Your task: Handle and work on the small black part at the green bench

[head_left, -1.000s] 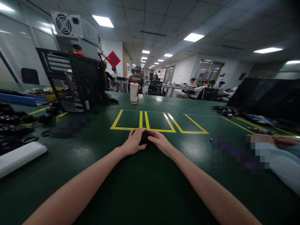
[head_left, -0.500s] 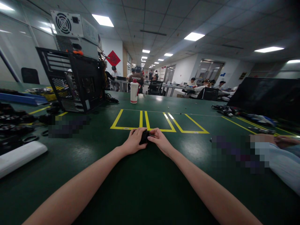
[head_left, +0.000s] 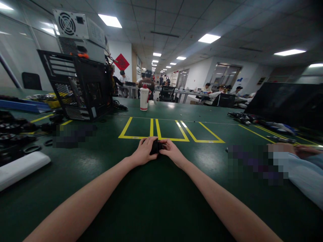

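A small black blocky part is held low over the green table, just short of the yellow tape; I cannot make out its exact kind. My left hand is closed around its left side, with the fingers over the far edge and the thumb along the near edge. On the right, my right hand pinches at the part's side with thumb and fingers. The fingers hide much of the part, and what exactly the right fingertips grip is partly covered.
Yellow tape outlines lie just beyond my hands. A white bottle stands farther back. At left are an open computer case, stacked power supplies and a white bar-shaped object. A co-worker's sleeve reaches in at right.
My right fingers have shifted slightly at the part's right side and now curl a little more around it. My left hand keeps its hold in nearly the same place.
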`<control>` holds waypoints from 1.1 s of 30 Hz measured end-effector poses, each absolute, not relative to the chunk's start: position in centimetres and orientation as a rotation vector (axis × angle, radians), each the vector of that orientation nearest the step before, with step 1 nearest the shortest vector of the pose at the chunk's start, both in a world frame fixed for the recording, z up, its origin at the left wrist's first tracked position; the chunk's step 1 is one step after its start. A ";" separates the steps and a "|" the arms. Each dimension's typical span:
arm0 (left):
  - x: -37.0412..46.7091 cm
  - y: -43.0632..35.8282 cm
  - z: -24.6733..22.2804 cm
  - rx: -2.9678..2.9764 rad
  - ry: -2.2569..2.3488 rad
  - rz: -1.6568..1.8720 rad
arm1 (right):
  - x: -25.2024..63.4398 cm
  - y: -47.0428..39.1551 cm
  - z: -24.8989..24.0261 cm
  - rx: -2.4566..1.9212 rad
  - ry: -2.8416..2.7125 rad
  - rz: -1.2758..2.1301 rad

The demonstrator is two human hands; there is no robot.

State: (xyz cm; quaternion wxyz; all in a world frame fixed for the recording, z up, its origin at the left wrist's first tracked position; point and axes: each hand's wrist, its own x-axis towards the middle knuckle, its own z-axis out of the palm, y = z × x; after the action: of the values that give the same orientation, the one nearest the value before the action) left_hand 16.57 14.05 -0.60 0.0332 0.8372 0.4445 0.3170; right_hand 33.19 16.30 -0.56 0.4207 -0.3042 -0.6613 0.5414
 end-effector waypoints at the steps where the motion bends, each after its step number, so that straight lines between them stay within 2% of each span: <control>1: 16.6 14.1 -0.6 2.556 1.381 0.974 | 33.1 16.4 -0.7 -0.782 -1.671 1.304; 9: 16.2 14.9 0.2 2.214 1.515 0.835 | 33.5 16.5 -1.2 -1.156 -1.791 0.782; 18: 15.8 15.1 -0.5 2.164 1.514 0.929 | 34.4 14.8 -0.1 -1.229 -2.070 0.575; 26: 15.5 12.5 0.4 2.177 1.526 0.908 | 34.0 13.2 0.2 -1.224 -2.021 0.655; 33: 11.2 2.2 3.4 2.423 1.487 0.551 | 30.6 4.4 1.4 -0.985 -2.284 0.882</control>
State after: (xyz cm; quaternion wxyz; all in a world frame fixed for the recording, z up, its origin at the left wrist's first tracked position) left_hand 11.17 2.20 3.42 0.1225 0.8305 0.5096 0.1887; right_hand 30.58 4.37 1.38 0.2488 -0.3615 -0.8383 0.3236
